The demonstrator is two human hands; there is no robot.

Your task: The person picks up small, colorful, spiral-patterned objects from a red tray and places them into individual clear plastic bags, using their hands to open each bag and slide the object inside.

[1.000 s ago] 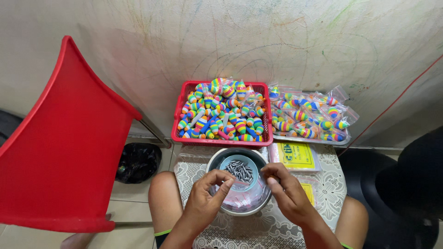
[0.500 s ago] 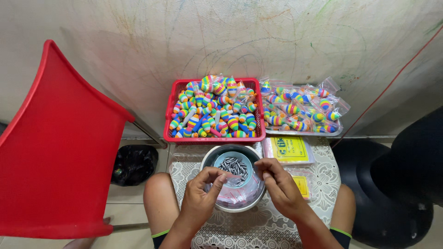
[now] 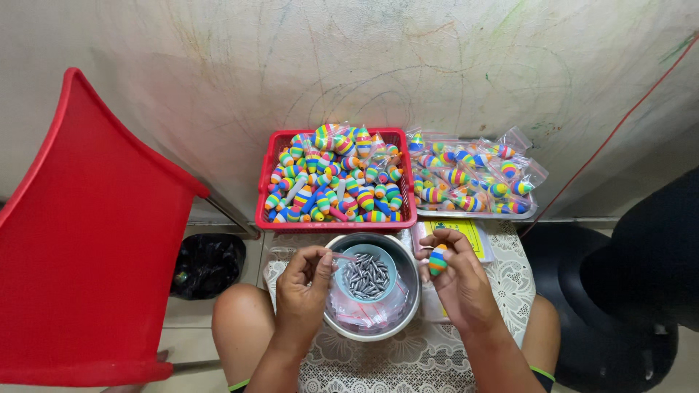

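1. since half a second ago, a rainbow-striped float [image 3: 437,259] has been lifted clear of the bowl by the right hand [image 3: 457,276], and the two hands have been drawn apart.
2. the float is pinched between thumb and fingertips of the right hand, held just right of the steel bowl [image 3: 411,291], above a yellow card [image 3: 466,236].
3. a thin pink stick [image 3: 344,256] is pinched by the left hand [image 3: 306,280], with its tip pointed over the small blue cup [image 3: 366,271].
4. grey metal weights are seen piled in the blue cup, which is set inside the steel bowl.
5. a red basket [image 3: 334,221] heaped with striped floats is placed just behind the bowl; bagged floats are laid on a tray [image 3: 477,214] beside it.
6. a red chair [image 3: 87,240] is seen well to the left.
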